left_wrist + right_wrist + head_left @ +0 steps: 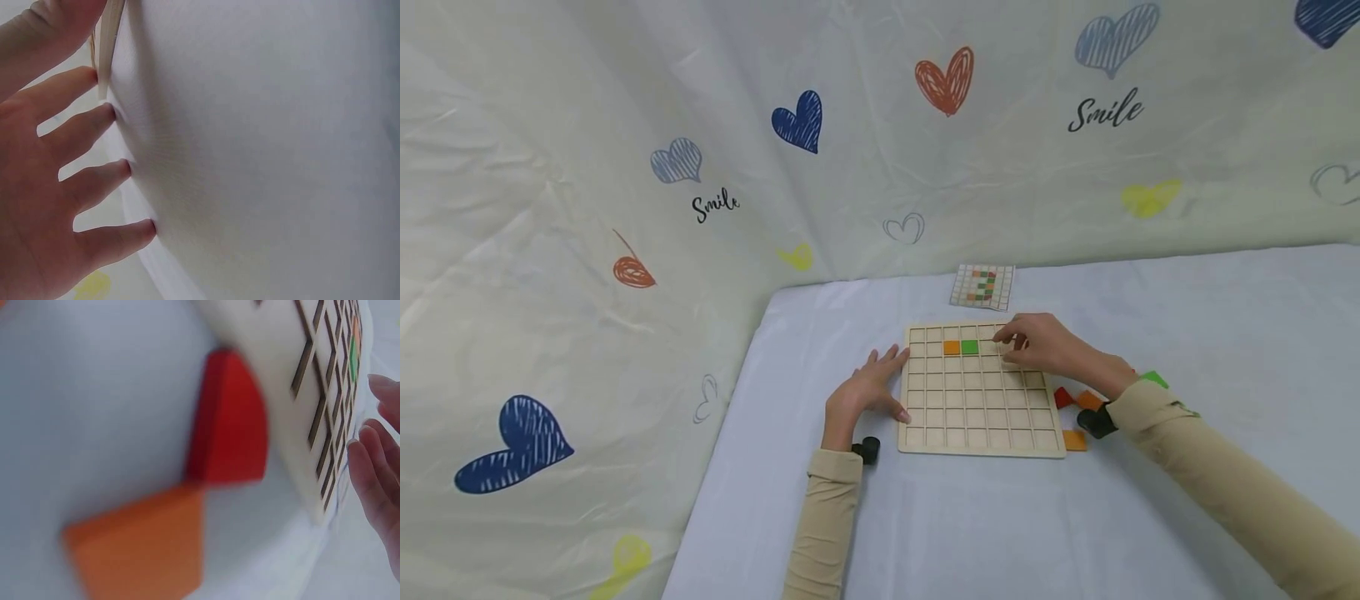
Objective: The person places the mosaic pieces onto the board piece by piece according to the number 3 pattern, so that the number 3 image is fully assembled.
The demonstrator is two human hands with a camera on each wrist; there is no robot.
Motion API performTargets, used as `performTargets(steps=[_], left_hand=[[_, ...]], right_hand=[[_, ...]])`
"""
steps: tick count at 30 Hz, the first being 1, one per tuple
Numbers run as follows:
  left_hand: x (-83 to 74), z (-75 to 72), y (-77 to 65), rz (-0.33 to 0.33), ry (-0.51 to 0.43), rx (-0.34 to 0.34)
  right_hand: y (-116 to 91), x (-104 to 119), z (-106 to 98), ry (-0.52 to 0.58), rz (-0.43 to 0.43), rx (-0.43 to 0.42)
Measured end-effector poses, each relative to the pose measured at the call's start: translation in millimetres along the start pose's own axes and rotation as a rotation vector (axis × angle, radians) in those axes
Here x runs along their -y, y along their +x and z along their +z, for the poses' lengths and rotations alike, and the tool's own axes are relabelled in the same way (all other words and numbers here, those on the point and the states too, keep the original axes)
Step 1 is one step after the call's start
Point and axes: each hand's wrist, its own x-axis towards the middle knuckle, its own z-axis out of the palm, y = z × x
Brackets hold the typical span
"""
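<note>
A square wooden grid board [977, 408] lies on the white table. An orange square tile [952, 347] and a green square tile [970, 347] sit side by side in its upper rows. My left hand [871, 387] rests at the board's left edge with fingers spread; its thumb and index finger touch the edge, and the other fingertips touch the cloth in the left wrist view. Over the board's upper right is my right hand [1037, 343], its thumb and fingers apart and slightly bent. No tile shows between them. The cells under that hand are partly hidden.
Beyond the board lies a pattern card [982, 287] with coloured squares. Loose pieces lie right of the board: a red piece with a curved side [234, 425], orange tiles [1074, 440] and a green piece [1153, 379], partly behind the right arm. A heart-printed curtain [850, 192] hangs behind.
</note>
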Motion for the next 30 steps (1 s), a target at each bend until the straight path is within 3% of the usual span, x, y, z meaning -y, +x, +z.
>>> performTargets(steps=[16, 30], left_hand=[[-0.6, 0.1, 2.8, -0.01, 0.013, -0.004], [-1.3, 1.9, 3.6, 0.006, -0.006, 0.009]], right_hand=[[-40, -16, -20, -0.003, 0.017, -0.011], [-76, -30, -31, 0.02, 0.097, 0.039]])
